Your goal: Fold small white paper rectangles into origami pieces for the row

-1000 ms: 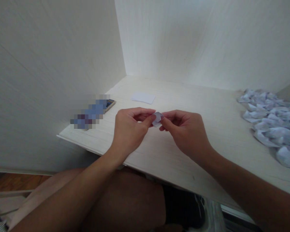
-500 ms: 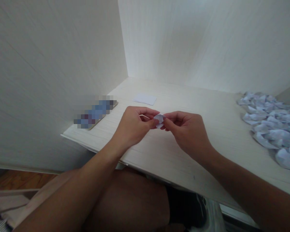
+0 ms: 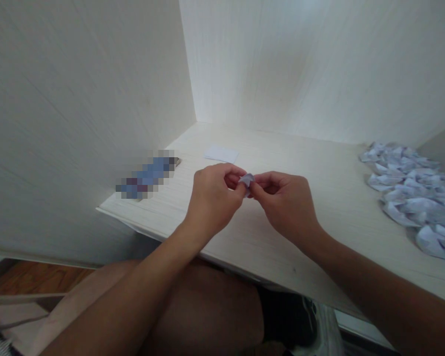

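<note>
A small piece of folded white paper [image 3: 247, 179] is pinched between both hands above the middle of the table. My left hand [image 3: 217, 193] grips its left side with thumb and fingers closed. On the other side, my right hand [image 3: 287, 198] holds it between thumb and fingertips. The fingers cover much of the paper, so its full shape cannot be made out. Just beyond the left hand, a flat white paper sheet [image 3: 221, 153] lies on the table.
Several folded white paper pieces [image 3: 415, 193] are heaped in rows at the table's right. A blurred-out flat object [image 3: 148, 178] lies by the left panel [image 3: 96, 99]. A back panel [image 3: 300, 64] bounds the white table [image 3: 330, 163]; its front edge runs above my legs.
My left hand has turned and shifted slightly right, its thumb now closer to the right thumb. The folded paper has tilted between the fingers, and less of its face shows.
</note>
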A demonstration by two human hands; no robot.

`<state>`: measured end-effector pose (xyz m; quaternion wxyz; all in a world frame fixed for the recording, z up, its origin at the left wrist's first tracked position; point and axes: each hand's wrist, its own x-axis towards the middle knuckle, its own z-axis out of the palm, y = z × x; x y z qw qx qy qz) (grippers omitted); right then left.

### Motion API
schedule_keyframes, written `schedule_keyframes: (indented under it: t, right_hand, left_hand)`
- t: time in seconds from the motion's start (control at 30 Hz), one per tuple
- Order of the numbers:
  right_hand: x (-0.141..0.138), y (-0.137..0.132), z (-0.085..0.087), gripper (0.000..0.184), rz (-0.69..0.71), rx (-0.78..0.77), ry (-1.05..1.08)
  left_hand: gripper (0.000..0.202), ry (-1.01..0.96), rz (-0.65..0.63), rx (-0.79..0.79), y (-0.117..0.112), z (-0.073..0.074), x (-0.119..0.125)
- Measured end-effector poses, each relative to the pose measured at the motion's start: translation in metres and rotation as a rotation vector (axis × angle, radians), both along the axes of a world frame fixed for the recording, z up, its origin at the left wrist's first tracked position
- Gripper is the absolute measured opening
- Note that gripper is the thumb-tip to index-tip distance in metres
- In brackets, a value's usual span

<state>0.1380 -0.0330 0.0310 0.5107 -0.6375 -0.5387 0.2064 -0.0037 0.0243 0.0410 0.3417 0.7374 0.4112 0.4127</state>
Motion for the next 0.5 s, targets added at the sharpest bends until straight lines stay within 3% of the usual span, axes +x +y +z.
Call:
schedule_keyframes:
  t: [0.1,0.27,0.5]
  right_hand:
    - [0.0007,0.0009,-0.0003,0.015,0.007,0.001,0.001]
    - [-0.0008,0.0011,-0.0014,0.014,0.024,-0.022,0.004]
    - [-0.0048,-0.0018,-0.0005,0.016,0.009,0.015,-0.069]
  left_hand:
    - [0.011,0.008,-0.065,-0.039,0.0030,0.0007,-0.0024]
    - [0.015,0.087,-0.073,0.048,0.0053,0.0006,-0.0057]
    - [0.014,-0.027,-0.049,-0.180,0.0054,0.0036,-0.0050]
